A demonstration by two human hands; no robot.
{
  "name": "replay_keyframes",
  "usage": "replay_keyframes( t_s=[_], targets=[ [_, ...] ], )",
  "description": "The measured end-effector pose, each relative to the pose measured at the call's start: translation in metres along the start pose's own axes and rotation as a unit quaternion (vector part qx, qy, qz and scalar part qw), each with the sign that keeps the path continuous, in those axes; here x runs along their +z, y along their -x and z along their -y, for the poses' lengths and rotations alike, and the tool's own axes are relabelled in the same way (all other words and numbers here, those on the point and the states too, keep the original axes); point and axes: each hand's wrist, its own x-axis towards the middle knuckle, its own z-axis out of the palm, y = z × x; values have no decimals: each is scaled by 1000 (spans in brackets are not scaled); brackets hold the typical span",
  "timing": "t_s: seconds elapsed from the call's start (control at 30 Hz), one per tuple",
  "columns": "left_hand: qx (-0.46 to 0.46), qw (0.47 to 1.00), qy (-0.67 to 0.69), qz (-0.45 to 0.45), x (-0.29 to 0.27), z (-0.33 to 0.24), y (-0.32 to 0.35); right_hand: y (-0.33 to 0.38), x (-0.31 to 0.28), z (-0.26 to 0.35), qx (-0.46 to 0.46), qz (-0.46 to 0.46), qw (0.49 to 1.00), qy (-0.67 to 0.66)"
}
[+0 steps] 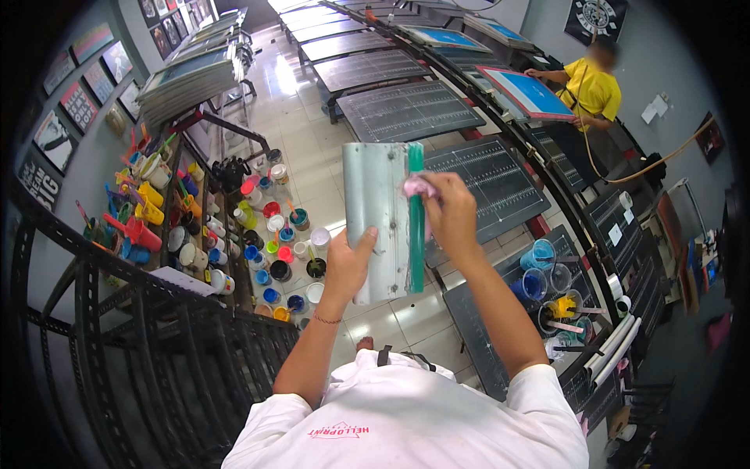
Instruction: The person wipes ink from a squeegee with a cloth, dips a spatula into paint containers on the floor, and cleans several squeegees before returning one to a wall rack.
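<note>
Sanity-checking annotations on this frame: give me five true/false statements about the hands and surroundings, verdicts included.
1. The right hand holds a pink wad. True.
2. The left hand is empty. False: it grips a silver tool.
3. A green strip runs along the tool's right side. True.
4. Nobody else is in view. False: a co-worker in yellow is at the right.
5. Tubs stand on the floor. True.

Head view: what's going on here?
The person's left hand holds a metal squeegee with a green blade, while their right hand holds a pinkish cloth against the blade. Tubs of colour stand on the tiled floor to the left. Off to the right, a co-worker in yellow holds a framed blue screen.
</note>
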Motion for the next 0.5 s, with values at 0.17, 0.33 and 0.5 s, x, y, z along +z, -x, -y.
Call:
replay_keyframes(
  t_s=[0.17,0.33,0.5],
  targets=[
    [49,997,-57,-9,6,-4,11,-39,-15,0,-12,-9,1000,10],
    [111,985,-122,-47,-9,13,10,-43,-26,-8,-34,49,997,45],
    [180,955,-229,-60,-30,31,8,-37,-40,-13,-5,80,997,20]
  ],
)
